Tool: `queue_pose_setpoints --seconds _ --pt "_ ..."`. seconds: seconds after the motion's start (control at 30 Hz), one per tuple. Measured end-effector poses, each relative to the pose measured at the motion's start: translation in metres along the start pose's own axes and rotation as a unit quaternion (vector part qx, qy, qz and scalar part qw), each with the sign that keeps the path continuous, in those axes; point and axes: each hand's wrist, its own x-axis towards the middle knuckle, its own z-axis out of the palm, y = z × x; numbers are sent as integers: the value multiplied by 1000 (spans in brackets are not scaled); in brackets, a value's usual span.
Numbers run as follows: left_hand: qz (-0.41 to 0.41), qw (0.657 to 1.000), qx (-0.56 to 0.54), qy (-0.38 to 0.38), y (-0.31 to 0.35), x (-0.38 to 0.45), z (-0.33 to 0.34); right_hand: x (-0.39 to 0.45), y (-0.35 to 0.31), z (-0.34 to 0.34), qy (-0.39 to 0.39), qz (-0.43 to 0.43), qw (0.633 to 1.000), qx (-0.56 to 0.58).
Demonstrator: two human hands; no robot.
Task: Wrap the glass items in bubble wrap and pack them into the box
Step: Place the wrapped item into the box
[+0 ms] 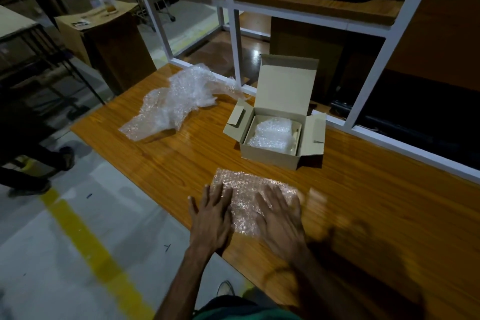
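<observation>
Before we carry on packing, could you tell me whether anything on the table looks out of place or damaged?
Nothing looks damaged or spilled. The open box sits upright with a bubble-wrapped bundle inside. Loose bubble wrap lies crumpled at the far end, and both hands press a flat sheet at the near edge.

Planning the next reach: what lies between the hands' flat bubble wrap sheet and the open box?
In the head view, only bare wooden table separates the bubble wrap sheet from the box.

Bare forearms, no sleeves; green garment (233,312) at the waist.
</observation>
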Motion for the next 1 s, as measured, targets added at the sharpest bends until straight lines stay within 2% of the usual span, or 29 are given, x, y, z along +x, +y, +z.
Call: queue_pose_setpoints --seconds 0.07,0.17,0.27,0.37,0.43,0.5,0.6,0.73,1.0 --pt "-10 1000 11 -15 -3 2 -1 -2 3 1 -6 20 1000 -12" --pt "-23 1000 16 5 -9 4 -5 -2 0 -3 -21 58 997 -40" --pt "-28 999 21 24 -4 10 -8 1 -15 -8 29 90 994 -48" --pt "36 999 -15 28 15 23 -10 17 -32 -4 81 8 996 -39" --pt "75 997 -34 4 20 31 -4 31 -40 1 55 -34 998 -16" --pt "80 996 -19 -26 15 34 5 39 -41 9 26 -29 999 -16" --pt "62 997 2 -38 6 34 9 37 -35 15 20 12 999 -36" --pt "19 999 4 -32 12 32 4 32 -26 17 38 79 996 0" --pt "-74 997 1 -27 9 33 4 22 -16 15 47 155 987 3"
